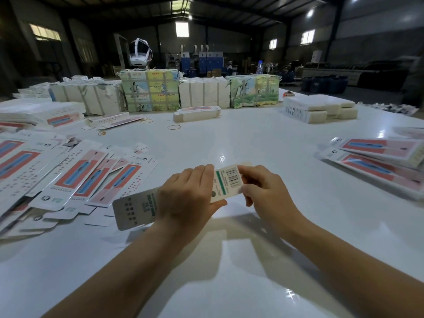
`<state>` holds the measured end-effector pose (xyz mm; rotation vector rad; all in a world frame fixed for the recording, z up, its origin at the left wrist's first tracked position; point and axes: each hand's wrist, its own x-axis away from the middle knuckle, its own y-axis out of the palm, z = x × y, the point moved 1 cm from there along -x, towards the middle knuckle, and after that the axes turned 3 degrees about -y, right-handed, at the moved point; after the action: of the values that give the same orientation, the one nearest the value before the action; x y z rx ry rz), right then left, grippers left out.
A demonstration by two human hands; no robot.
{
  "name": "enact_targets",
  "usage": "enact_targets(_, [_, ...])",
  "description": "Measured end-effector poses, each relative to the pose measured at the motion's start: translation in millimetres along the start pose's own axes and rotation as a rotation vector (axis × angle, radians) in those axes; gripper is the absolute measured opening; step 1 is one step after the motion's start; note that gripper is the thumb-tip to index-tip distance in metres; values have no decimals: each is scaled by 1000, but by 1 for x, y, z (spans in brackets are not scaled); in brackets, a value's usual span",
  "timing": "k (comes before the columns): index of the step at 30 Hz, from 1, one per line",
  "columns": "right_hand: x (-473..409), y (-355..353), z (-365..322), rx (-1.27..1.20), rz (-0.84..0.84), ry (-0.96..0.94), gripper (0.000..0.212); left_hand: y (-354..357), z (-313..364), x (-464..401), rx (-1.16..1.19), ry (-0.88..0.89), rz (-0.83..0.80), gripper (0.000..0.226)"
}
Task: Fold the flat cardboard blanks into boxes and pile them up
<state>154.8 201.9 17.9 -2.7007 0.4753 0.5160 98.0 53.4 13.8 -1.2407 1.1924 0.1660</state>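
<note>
A long white cardboard box (226,183) with a barcode and a green stripe hangs a little above the white table (229,138), tilted with its right end higher. My left hand (187,198) grips its middle, thumb under the lower edge. My right hand (261,187) pinches the barcode end, fingers curled around it. A spread of flat blanks (75,177) with pink and blue print lies to the left. A pile of folded boxes (378,161) lies at the right edge.
Wrapped bundles (150,90) line the far side of the table, with a white headset (138,53) on one. Stacks of white blanks (321,109) sit far right and another stack (41,114) far left. A single folded box (197,113) and rubber bands (174,127) lie mid-table.
</note>
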Motion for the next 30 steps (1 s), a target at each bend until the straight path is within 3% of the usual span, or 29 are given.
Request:
enact_targets(8, [-3,5,-1,35,-37,16,51,-1,7,-3,-61,-21,-19,73])
enact_targets(11, [-5,-2,0,202,90,-39,43,-2,4,-3,-61,-62,-27,72])
enact_targets(13, [-9,-9,3,223,155,42,84,-3,1,-3,-49,-84,-27,72])
enact_targets(15, [-13,-12,6,-164,90,257,107,-4,0,-3,-38,-85,-26,72])
enact_targets(16, [-14,-11,7,-447,8,362,106,-4,1,-2,-36,-81,-24,71])
enact_targets(17, [-15,-9,5,-703,-69,427,93,-4,2,-2,-34,-77,-21,70])
enact_targets(19, [-16,-7,4,-863,-134,429,48,-4,5,-3,-27,-67,-23,70])
enact_targets(21, [-13,-3,6,-722,-62,332,28,-4,7,-3,-33,-61,-29,71])
enact_targets(24, [-1,5,1,-128,70,29,23,-2,10,-3,-63,-55,-30,72])
enact_targets(26, [7,13,-1,197,71,-143,21,-1,12,-4,-93,-60,-25,69])
enact_targets(28, [9,18,0,308,41,-191,20,0,14,-4,-101,-69,-18,65])
enact_targets(30, [9,18,-2,191,38,-122,19,0,13,-2,-107,-69,-21,65])
